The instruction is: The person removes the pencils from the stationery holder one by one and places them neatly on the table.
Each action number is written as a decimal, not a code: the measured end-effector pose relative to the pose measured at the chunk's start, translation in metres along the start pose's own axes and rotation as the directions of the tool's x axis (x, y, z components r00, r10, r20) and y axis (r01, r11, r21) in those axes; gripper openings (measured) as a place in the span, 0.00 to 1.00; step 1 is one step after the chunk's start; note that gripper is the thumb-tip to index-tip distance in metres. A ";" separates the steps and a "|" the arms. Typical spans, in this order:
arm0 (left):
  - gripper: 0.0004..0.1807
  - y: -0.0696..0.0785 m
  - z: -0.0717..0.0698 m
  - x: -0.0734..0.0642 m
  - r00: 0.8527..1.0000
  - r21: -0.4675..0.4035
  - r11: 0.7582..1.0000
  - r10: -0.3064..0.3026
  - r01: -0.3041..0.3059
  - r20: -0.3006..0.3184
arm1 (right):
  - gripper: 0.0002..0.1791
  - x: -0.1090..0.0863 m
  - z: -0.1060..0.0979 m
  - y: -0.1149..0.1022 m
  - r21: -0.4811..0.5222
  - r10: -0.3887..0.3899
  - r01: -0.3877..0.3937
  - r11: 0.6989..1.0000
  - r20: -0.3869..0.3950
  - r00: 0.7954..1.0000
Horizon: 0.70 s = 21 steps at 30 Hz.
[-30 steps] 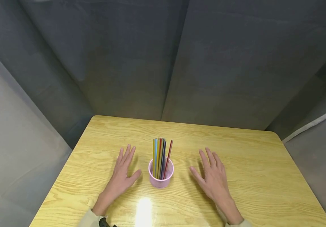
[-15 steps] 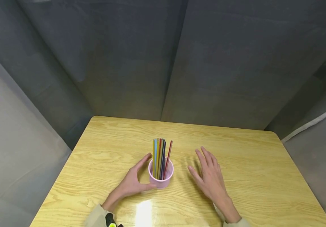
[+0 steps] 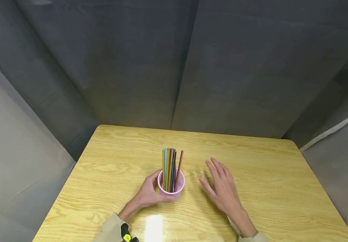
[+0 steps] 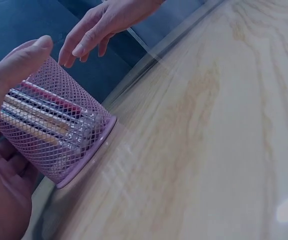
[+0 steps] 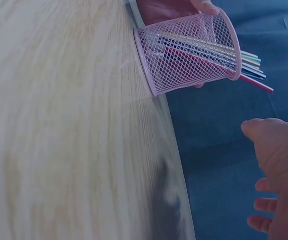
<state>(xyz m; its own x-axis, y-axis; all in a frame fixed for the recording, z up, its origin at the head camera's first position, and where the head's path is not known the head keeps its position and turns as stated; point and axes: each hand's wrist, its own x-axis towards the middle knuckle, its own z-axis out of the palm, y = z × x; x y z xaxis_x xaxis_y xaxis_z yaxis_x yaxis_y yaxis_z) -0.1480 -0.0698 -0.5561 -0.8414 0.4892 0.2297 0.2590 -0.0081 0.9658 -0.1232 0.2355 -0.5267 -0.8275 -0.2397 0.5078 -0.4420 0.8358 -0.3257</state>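
A pink mesh pencil cup [image 3: 179,192] stands upright on the table, holding several thin coloured sticks [image 3: 168,168] that look like pencils, one red one leaning right. My left hand [image 3: 147,194] grips the cup from the left, thumb across its near side and fingers behind. In the left wrist view the thumb lies near the rim of the cup [image 4: 66,107]. My right hand [image 3: 223,192] hovers to the right of the cup, apart from it, its fingers relaxed and holding nothing. The right wrist view shows the pencils' ends sticking out past the rim of the cup [image 5: 189,55].
The wooden table [image 3: 268,181] has rounded far corners. A dark grey curtain [image 3: 131,67] hangs behind it, with lighter cloth [image 3: 16,161] on the left side. A bright light reflection [image 3: 153,227] shows near the front.
My left hand has moved right from beside the cup and turned, closing its thumb and fingers around it. My right hand has shifted slightly left. The cup has hardly moved.
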 end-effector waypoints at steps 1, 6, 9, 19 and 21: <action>0.52 0.000 0.000 0.000 1.000 -0.010 1.000 0.008 -0.008 -0.006 | 0.37 0.001 0.000 0.000 0.002 -0.008 0.008 1.000 -0.004 1.000; 0.52 0.000 -0.001 0.001 0.999 -0.036 0.999 0.025 -0.026 -0.033 | 0.38 0.005 0.001 -0.003 0.029 -0.037 0.038 0.999 -0.029 0.999; 0.51 0.002 -0.002 0.000 0.999 -0.038 0.999 0.025 -0.026 -0.042 | 0.40 0.009 0.001 -0.006 0.047 -0.046 0.048 0.998 -0.044 0.998; 0.49 0.000 -0.008 -0.003 0.996 0.005 1.000 0.027 -0.027 -0.084 | 0.36 0.024 0.006 -0.018 0.119 -0.084 0.089 0.989 -0.040 0.996; 0.49 0.000 -0.009 -0.002 0.996 0.003 1.000 0.028 -0.027 -0.084 | 0.34 0.026 0.007 -0.021 0.153 -0.094 0.099 0.983 -0.045 0.995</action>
<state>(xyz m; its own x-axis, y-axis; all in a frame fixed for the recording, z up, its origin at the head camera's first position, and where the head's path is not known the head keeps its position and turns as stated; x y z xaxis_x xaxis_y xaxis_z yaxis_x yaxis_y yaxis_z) -0.1502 -0.0785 -0.5561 -0.8706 0.4143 0.2655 0.2832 -0.0193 0.9589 -0.1378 0.2082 -0.5122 -0.7659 -0.2941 0.5717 -0.5699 0.7222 -0.3919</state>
